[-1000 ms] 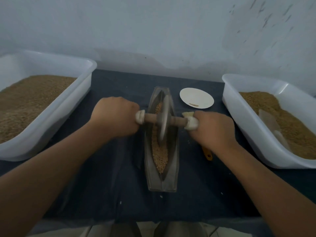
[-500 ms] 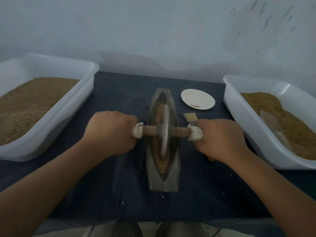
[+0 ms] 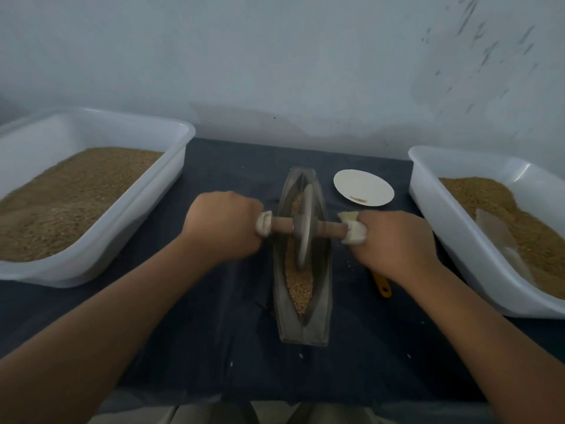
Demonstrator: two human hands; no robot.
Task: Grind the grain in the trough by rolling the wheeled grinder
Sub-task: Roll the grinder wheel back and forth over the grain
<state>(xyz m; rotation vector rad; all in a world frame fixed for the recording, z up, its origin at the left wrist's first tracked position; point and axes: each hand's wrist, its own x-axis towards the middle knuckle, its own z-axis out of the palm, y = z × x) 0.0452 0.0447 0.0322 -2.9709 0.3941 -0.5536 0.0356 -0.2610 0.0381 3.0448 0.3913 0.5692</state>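
Hands clench the wheeled grinder (image 3: 305,228) from either side. The left hand (image 3: 223,228) is closed round the left end of its wooden axle (image 3: 281,226), and the right hand (image 3: 394,243) round the right end. Each grips over a pale wrap (image 3: 264,228) that shows at the inner edge of the fist.

Between them the grey wheel (image 3: 302,249) stands on edge in the groove of the trough (image 3: 324,316), roughly midway along it. The grain (image 3: 301,286) lies in that groove, a little beyond the wheel and a longer bed on the near side.

The trough runs lengthwise away from the person on a dark cloth (image 3: 214,316). A brush lies under the right hand: its pale bristles (image 3: 348,215) poke out past the knuckles and its yellow handle (image 3: 383,286) shows near the wrist. Just right of the trough's far end sits a white plate (image 3: 363,185) with a small brown smear.

At the cloth's edges stand the left tub (image 3: 180,133) and the right tub (image 3: 428,185), both white and holding brown grain. A pale scoop (image 3: 501,240) lies in the right one. A few stray grains dot the cloth, and a plain wall (image 3: 275,56) rises behind.
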